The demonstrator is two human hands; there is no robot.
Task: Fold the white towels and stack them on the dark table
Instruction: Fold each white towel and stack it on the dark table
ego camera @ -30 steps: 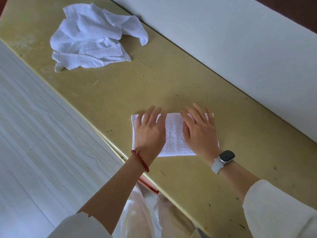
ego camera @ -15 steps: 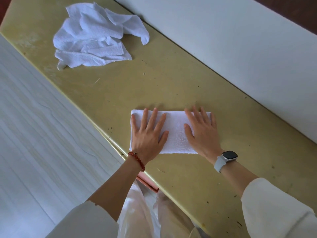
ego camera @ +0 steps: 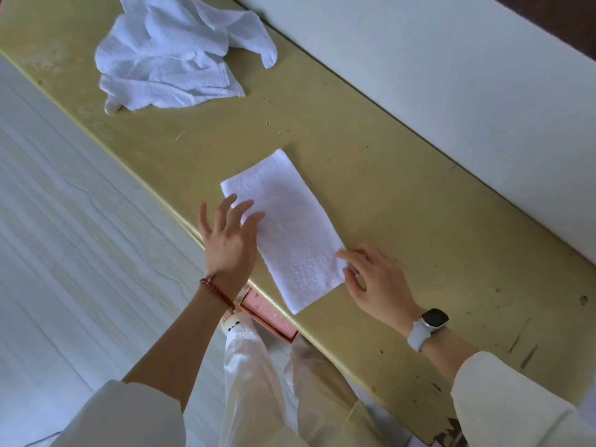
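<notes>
Fingers [ego camera: 350, 256] of the right hand [ego camera: 375, 280] pinch 1 folded towel [ego camera: 283, 233] — left hand [ego camera: 227, 240] spread; crumpled pile [ego camera: 174, 59], perhaps several, waits unfolded.

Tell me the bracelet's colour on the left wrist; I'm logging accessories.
Dark red: a thin beaded bracelet around the left wrist, clearest in the head view.
</notes>
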